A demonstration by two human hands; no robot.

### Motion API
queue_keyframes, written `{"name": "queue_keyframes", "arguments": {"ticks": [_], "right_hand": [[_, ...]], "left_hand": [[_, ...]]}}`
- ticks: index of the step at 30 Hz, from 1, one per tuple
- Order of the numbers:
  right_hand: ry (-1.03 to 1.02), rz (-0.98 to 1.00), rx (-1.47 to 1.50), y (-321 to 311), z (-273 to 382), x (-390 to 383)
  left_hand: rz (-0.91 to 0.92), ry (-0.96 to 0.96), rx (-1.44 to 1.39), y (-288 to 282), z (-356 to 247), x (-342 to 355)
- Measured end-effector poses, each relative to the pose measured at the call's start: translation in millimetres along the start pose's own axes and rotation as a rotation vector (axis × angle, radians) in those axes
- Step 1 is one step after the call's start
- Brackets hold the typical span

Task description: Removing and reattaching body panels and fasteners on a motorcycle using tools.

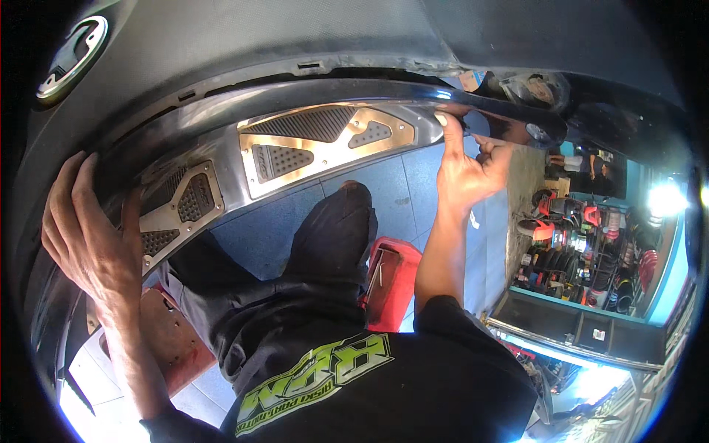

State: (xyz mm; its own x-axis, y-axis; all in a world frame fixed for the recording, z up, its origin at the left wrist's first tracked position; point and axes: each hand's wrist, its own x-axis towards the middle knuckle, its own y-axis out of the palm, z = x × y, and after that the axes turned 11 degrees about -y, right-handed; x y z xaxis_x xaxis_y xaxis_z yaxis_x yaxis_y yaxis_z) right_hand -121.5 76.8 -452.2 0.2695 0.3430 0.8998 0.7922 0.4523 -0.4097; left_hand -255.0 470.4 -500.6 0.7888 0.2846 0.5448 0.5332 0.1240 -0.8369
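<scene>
A long, curved, glossy black trim panel (354,91) runs across the view, along the lower edge of a dark grey scooter body cover (295,33). My left hand (92,236) is wrapped over the panel at the left, fingers bent across it and thumb on the inner side. Near its right end, my right hand (473,168) grips the panel, thumb pressed on its face and the other fingers curled behind, partly hidden. A dark gap and slots (309,66) show between panel and cover. Below lies the footboard with metal and rubber foot plates (332,144).
A red tray (395,284) stands on the blue tiled floor (391,188) beside my legs. Another worn red box (173,340) is by my left forearm. To the right are shelves of tyres and parts (576,258), a counter (591,325) and a person (580,164) farther off.
</scene>
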Motion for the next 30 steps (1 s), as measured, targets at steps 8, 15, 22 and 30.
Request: {"name": "queue_keyframes", "arguments": {"ticks": [8,15,22,30], "right_hand": [[0.153,-0.023,-0.160,6,9,-5],[0.197,-0.135,-0.104,13,18,4],[0.163,-0.104,-0.085,5,23,5],[0.187,-0.122,-0.249,-2,7,19]], "left_hand": [[-0.026,-0.040,-0.031,-3,-15,4],[0.042,-0.042,-0.394,-1,-89,37],[-0.035,-0.061,-0.459,14,-129,76],[-0.056,-0.033,-0.485,9,-128,77]]}}
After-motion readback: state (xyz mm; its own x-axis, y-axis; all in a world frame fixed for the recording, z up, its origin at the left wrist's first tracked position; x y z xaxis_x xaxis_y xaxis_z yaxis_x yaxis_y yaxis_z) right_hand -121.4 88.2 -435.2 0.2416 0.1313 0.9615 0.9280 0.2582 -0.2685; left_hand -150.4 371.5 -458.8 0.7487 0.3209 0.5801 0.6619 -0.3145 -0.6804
